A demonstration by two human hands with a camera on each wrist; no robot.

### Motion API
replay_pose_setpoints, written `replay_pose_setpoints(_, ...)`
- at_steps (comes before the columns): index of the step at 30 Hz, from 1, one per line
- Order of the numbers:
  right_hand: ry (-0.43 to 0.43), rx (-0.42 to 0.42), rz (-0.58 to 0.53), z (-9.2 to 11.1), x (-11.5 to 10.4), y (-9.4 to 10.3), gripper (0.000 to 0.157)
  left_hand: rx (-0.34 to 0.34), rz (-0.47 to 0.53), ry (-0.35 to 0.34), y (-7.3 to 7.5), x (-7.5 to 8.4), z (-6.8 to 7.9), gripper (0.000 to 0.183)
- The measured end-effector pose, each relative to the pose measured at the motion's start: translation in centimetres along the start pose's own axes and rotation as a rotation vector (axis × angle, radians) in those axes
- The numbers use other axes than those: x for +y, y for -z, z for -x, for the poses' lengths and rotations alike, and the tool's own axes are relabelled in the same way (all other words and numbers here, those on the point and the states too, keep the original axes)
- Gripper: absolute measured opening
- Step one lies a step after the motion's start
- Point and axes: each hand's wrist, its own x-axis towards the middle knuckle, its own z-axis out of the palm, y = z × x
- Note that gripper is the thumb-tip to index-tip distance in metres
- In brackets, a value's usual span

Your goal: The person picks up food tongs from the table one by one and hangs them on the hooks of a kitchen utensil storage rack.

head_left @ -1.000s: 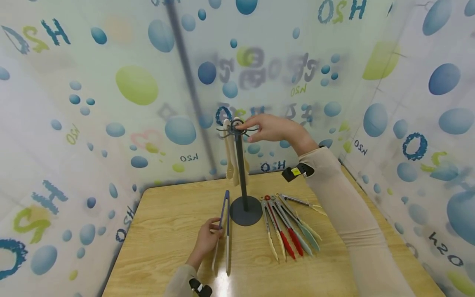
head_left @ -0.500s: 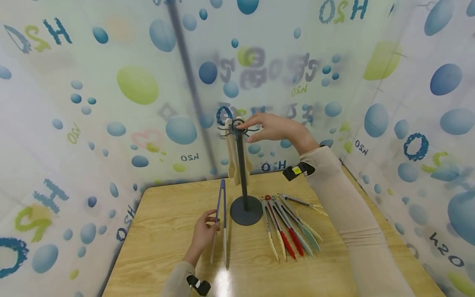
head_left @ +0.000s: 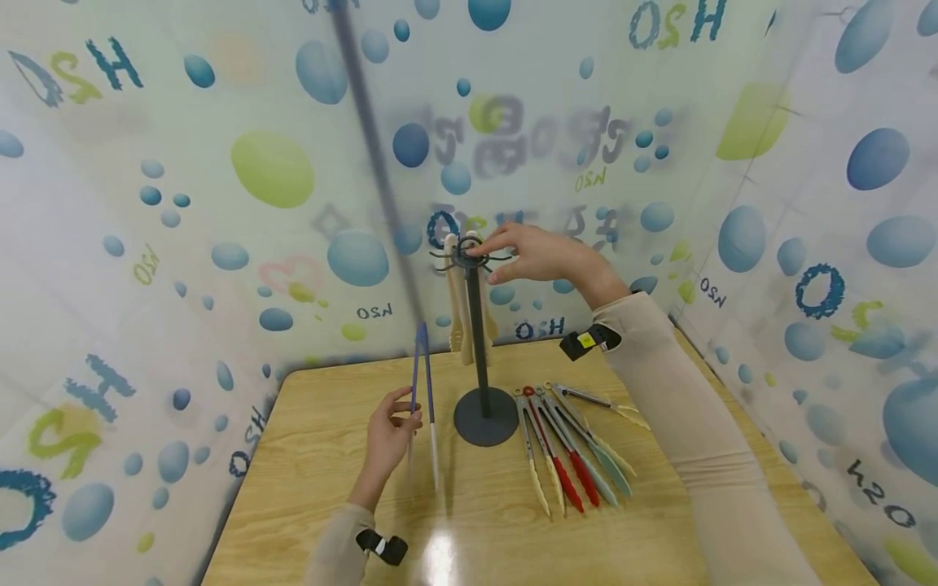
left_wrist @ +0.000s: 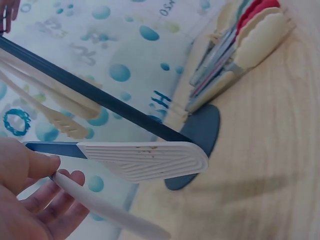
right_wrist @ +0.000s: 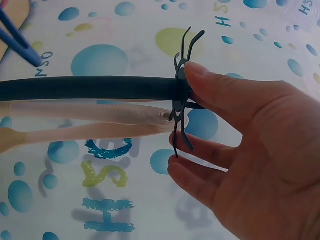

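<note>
My left hand (head_left: 390,430) pinches one arm of a pair of tongs (head_left: 431,399) with blue handles and pale tips. The tongs stand upright, hinge end up, left of a dark utensil stand (head_left: 478,342). In the left wrist view, one ridged white tip (left_wrist: 150,159) faces the camera and the arms are spread. My right hand (head_left: 545,252) holds the hooked top of the stand, with fingertips at its hub and hooks (right_wrist: 181,95). Beige utensils (head_left: 458,313), one with a slotted head, hang from hooks on the stand's far side.
Several tongs (head_left: 572,448) with beige, red and green tips lie fanned out on the wooden table (head_left: 308,488), right of the stand's round base (head_left: 486,417). Behind the table rises a bubble-patterned wall curtain (head_left: 293,244).
My left hand has carried the blue-handled tongs upward and to the left, away from the stand's base. My right hand stays at the top of the stand.
</note>
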Motion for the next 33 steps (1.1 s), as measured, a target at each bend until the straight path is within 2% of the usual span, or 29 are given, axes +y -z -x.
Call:
replay_pose_setpoints(6, 0.001, 0.010, -0.010, 0.1, 0.1, -0.1, 0.053, 0.032, 0.023, -0.044, 1.0, 2.6, -1.0, 0.046)
replay_pose_setpoints(11, 0.001, 0.009, -0.030, 0.1, 0.3, -0.2, 0.052, 0.049, 0.025, -0.078, 1.9, 6.4, -0.9, 0.046)
replay_pose_setpoints(14, -0.001, 0.009, -0.046, 0.1, 0.4, -0.1, 0.052, 0.056, 0.022, -0.106, 2.2, 8.0, -1.0, 0.045)
replay_pose_setpoints(16, -0.002, 0.007, -0.058, 0.1, 0.4, -0.1, 0.051, 0.066, 0.027, -0.128, 2.2, 8.3, -1.4, 0.045)
replay_pose_setpoints(22, -0.001, 0.002, -0.078, 0.1, 0.5, -0.1, 0.051, 0.105, 0.021, -0.186, 1.9, 7.3, -3.1, 0.047)
replay_pose_setpoints(24, 0.003, 0.001, -0.080, 0.1, 0.5, -0.1, 0.051, 0.105, 0.029, -0.196, 1.9, 7.5, -3.5, 0.047)
replay_pose_setpoints(29, 0.009, 0.000, -0.078, 0.0, 0.6, -0.1, 0.052, 0.081, 0.069, -0.217, 2.0, 9.0, -3.8, 0.047)
replay_pose_setpoints(33, 0.008, 0.004, -0.079, -0.1, 0.7, -0.1, 0.051, 0.054, 0.075, -0.245, 2.3, 11.3, -3.2, 0.046)
